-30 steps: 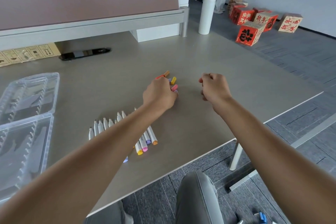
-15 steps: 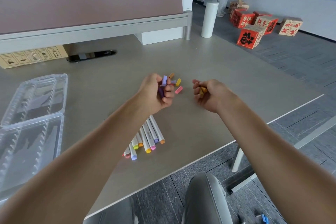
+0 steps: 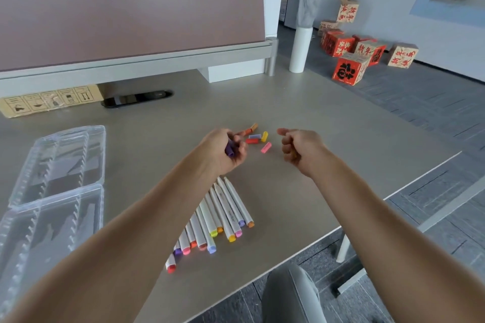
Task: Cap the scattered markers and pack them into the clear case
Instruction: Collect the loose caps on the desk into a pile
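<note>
Several white markers [image 3: 223, 214] lie side by side on the grey table, coloured ends toward me, partly under my left forearm. Above them, my left hand [image 3: 221, 152] grips a purple cap [image 3: 230, 151]. My right hand [image 3: 299, 148] hovers to the right of it with its fingers curled, and what they enclose is hidden. Between the hands lie loose caps: orange [image 3: 253, 127], lavender [image 3: 254, 136], yellow [image 3: 264, 136], red [image 3: 252, 141] and pink [image 3: 265, 147]. The clear case [image 3: 103, 155] lies open at the left, with nothing in either half.
A flat cardboard piece [image 3: 49, 99] and a black cable slot [image 3: 136, 97] sit at the back under the desk partition [image 3: 131, 13]. The table's front edge [image 3: 288, 249] runs diagonally near my knee. On the floor beyond, a person handles red boxes [image 3: 349, 71].
Both hands lifted off the cap pile. My left hand turned palm-up with a purple cap; my right hand picked up an orange cap and closed around it. The view tilted upward.
</note>
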`<state>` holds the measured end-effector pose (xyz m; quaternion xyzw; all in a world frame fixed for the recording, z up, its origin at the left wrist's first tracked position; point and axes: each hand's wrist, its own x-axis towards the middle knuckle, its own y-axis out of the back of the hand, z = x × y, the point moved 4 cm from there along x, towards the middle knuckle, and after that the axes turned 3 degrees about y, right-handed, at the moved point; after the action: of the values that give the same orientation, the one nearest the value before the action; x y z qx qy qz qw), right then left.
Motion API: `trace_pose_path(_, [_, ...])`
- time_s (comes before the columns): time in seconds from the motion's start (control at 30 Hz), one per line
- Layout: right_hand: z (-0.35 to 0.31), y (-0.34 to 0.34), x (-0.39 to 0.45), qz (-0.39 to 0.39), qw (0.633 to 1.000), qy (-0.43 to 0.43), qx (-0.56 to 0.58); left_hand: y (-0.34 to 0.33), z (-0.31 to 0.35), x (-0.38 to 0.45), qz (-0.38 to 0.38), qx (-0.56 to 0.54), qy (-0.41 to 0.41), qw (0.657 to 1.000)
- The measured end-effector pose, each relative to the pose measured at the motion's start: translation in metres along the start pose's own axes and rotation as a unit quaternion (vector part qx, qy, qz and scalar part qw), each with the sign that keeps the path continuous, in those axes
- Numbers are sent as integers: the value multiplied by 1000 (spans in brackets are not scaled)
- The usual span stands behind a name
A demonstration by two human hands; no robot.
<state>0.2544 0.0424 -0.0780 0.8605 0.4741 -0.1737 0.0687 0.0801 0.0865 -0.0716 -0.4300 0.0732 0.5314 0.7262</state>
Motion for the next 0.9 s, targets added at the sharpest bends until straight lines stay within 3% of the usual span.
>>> trace_pose_path(0.07, [-5,3,-1,32,976,94,-193,1,1,3,19,45,-10,999])
trace_pose_path(0.13, [-9,1,-5,47,917,184,-350,0,2,5,46,99,-26,994])
trace_pose_path(0.23, [-6,-7,-10,31,853,213,-475,-1,6,9,116,188,-57,974])
trace_pose_path(0.3, [-5,-12,-9,17,829,215,-517,-1,12,14,184,281,-111,935])
trace_pose_path(0.4, [-5,-12,-4,1,829,232,-509,0,21,25,243,456,-190,835])
trace_pose_path(0.47, [-4,-10,3,-8,835,248,-491,-1,21,30,258,545,-206,771])
trace_pose_path(0.57, [-6,-2,9,-6,872,254,-419,-9,17,32,261,614,-215,713])
trace_pose_path(0.63, [-8,5,10,-11,931,199,-305,-16,14,31,276,638,-217,685])
trace_pose_path(0.7, [-10,12,12,-22,987,89,-128,-23,11,31,290,660,-226,656])
trace_pose_path(0.8, [-8,18,13,-64,996,-31,55,-28,7,31,295,686,-258,613])
trace_pose_path(0.9, [-3,20,21,-96,978,-68,172,-25,8,32,283,694,-262,608])
